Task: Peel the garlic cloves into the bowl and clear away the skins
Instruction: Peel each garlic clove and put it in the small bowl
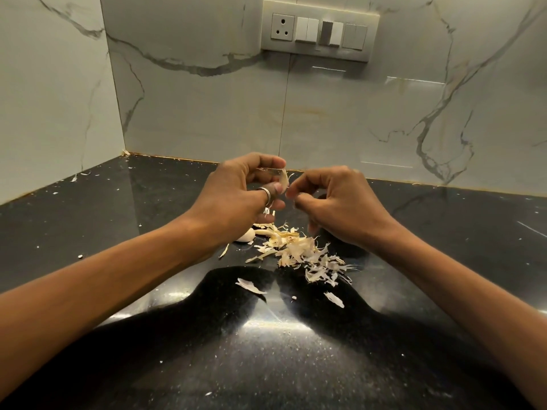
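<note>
Garlic clove: a pale clove (283,179) with skin hanging off it was pinched between the fingertips of both hands, raised above the surface.
Left hand: the left hand (236,190) was closed around the clove and what looked like a small blade (270,170); a ring (265,194) sat on its thumb.
Right hand: the right hand (334,202) was curled, its fingertips nipping the loose skin just beside the left thumb.
Skins: a heap of skins (307,254) lay below and between the hands, with two stray flakes (250,286) nearer the person.
Other cloves: a whole clove (246,235) rested under the left hand.
Surface: a black glossy surface (148,202) dotted with crumbs.
Wall: a switch panel (319,31) was mounted beyond the hands.
</note>
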Motion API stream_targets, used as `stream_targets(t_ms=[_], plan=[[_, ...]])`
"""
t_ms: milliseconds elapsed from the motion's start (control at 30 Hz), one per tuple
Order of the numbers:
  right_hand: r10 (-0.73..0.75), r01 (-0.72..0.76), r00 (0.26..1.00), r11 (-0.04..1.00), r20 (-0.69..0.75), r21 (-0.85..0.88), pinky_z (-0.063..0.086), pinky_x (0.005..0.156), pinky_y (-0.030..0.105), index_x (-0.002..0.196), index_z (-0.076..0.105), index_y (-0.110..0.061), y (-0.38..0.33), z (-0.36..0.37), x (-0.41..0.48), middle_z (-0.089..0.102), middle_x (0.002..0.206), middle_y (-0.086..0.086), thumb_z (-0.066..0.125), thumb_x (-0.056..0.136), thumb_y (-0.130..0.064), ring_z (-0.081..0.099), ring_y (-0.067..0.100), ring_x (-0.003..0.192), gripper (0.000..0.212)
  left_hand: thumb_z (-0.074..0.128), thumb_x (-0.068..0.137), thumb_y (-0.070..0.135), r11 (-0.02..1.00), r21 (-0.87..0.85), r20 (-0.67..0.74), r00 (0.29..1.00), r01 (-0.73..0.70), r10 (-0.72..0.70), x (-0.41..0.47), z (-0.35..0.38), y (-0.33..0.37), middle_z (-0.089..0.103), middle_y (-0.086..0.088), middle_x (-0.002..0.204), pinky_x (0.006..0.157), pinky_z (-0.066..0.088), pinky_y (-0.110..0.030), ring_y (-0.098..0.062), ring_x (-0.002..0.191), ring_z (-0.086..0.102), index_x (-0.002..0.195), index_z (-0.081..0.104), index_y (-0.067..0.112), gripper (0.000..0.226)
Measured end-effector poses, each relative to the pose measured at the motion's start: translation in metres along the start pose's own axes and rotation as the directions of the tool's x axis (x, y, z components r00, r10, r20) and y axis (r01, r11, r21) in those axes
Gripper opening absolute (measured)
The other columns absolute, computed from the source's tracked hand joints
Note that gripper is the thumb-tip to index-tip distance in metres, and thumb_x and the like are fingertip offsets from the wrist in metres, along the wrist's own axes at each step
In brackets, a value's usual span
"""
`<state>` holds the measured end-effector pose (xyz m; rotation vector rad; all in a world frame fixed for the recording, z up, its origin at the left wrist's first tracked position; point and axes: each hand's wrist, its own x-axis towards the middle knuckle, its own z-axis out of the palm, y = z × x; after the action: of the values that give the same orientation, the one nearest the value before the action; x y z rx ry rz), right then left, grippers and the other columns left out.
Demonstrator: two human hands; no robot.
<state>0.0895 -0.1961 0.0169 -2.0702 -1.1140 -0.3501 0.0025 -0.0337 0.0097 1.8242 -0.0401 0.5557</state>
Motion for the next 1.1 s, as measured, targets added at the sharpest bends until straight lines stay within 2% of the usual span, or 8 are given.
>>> stream_targets(t_ms=[100, 267, 433, 567, 733, 867, 1000, 1100], plan=[[0.050, -0.046, 0.998, 0.994, -0.036, 0.101, 0.058, 0.059, 0.025, 0.089, 0.074, -0.015, 0.000, 0.000, 0.001, 0.074, 0.077, 0.000, 0.069, 0.095, -0.017, 0.069, 0.011, 0.052, 0.008, 0.062, 0.096, 0.003, 0.996, -0.071, -0.001, 0.999, 0.049, -0.049, 0.002, -0.001, 0.000, 0.072, -0.004, 0.107, 0.069, 0.062, -0.031, -0.016, 0.087, 0.074, 0.125, 0.061, 0.016, 0.032], [0.147, -0.153, 0.988, 0.911, 0.046, 0.384, 0.044, 0.047, 0.020, 0.101, 0.072, -0.010, -0.005, -0.004, -0.001, 0.074, 0.087, 0.002, 0.067, 0.097, -0.017, 0.069, 0.014, 0.062, 0.010, 0.061, 0.096, 0.002, 0.988, -0.136, 0.026, 0.997, 0.077, -0.074, 0.002, 0.000, 0.000, 0.071, -0.010, 0.105, 0.071, 0.063, -0.030, -0.017, 0.090, 0.072, 0.125, 0.060, 0.011, 0.031], [0.139, -0.157, 0.988, 0.880, 0.074, 0.448, 0.046, 0.050, 0.023, 0.104, 0.072, -0.008, -0.004, -0.005, 0.000, 0.075, 0.086, 0.006, 0.067, 0.096, -0.015, 0.069, 0.014, 0.067, 0.012, 0.065, 0.094, 0.004, 0.987, -0.142, 0.027, 0.997, 0.077, -0.073, 0.003, -0.001, 0.000, 0.071, -0.012, 0.104, 0.073, 0.063, -0.032, -0.021, 0.095, 0.073, 0.122, 0.061, 0.009, 0.028], [0.143, -0.157, 0.988, 0.904, 0.066, 0.397, 0.049, 0.052, 0.023, 0.105, 0.070, -0.009, -0.004, -0.005, 0.000, 0.075, 0.088, 0.007, 0.065, 0.098, -0.018, 0.070, 0.014, 0.070, 0.013, 0.074, 0.087, 0.008, 0.999, -0.033, 0.023, 1.000, 0.004, -0.003, 0.002, 0.001, -0.002, 0.071, -0.011, 0.103, 0.076, 0.064, -0.038, -0.019, 0.093, 0.074, 0.116, 0.065, 0.011, 0.030], [0.117, -0.132, 0.991, 0.916, 0.064, 0.379, 0.047, 0.050, 0.021, 0.103, 0.070, -0.009, -0.004, -0.001, 0.000, 0.077, 0.088, 0.005, 0.066, 0.098, -0.017, 0.070, 0.012, 0.068, 0.010, 0.078, 0.084, 0.023, 0.914, 0.318, -0.075, 0.954, -0.252, 0.289, 0.001, 0.001, -0.008, 0.075, 0.004, 0.092, 0.074, 0.061, -0.023, -0.004, 0.082, 0.073, 0.108, 0.073, 0.013, 0.026], [0.112, -0.129, 0.992, 0.902, 0.064, 0.412, 0.049, 0.051, 0.022, 0.101, 0.072, -0.007, -0.003, -0.004, 0.000, 0.076, 0.084, 0.000, 0.063, 0.099, -0.014, 0.070, 0.016, 0.069, 0.012, 0.077, 0.086, 0.026, 0.863, 0.397, -0.083, 0.925, -0.311, 0.371, 0.001, 0.001, -0.009, 0.076, 0.008, 0.094, 0.081, 0.057, -0.016, 0.003, 0.085, 0.071, 0.107, 0.077, 0.017, 0.023], [0.114, -0.129, 0.992, 0.909, 0.059, 0.396, 0.050, 0.053, 0.023, 0.098, 0.072, -0.005, -0.003, -0.006, 0.000, 0.075, 0.088, 0.011, 0.060, 0.101, -0.012, 0.070, 0.016, 0.067, 0.014, 0.077, 0.087, 0.023, 0.834, 0.434, -0.067, 0.911, -0.342, 0.408, 0.001, 0.001, -0.010, 0.076, 0.009, 0.095, 0.081, 0.053, -0.010, 0.005, 0.089, 0.069, 0.107, 0.077, 0.018, 0.020], [0.119, -0.133, 0.991, 0.903, 0.060, 0.409, 0.049, 0.052, 0.022, 0.097, 0.073, -0.002, -0.003, -0.008, 0.001, 0.074, 0.088, 0.015, 0.060, 0.101, -0.010, 0.069, 0.016, 0.065, 0.016, 0.077, 0.088, 0.018, 0.819, 0.448, -0.064, 0.901, -0.358, 0.429, 0.001, 0.000, -0.010, 0.076, 0.010, 0.096, 0.082, 0.054, -0.011, 0.007, 0.090, 0.068, 0.107, 0.077, 0.019, 0.019]])
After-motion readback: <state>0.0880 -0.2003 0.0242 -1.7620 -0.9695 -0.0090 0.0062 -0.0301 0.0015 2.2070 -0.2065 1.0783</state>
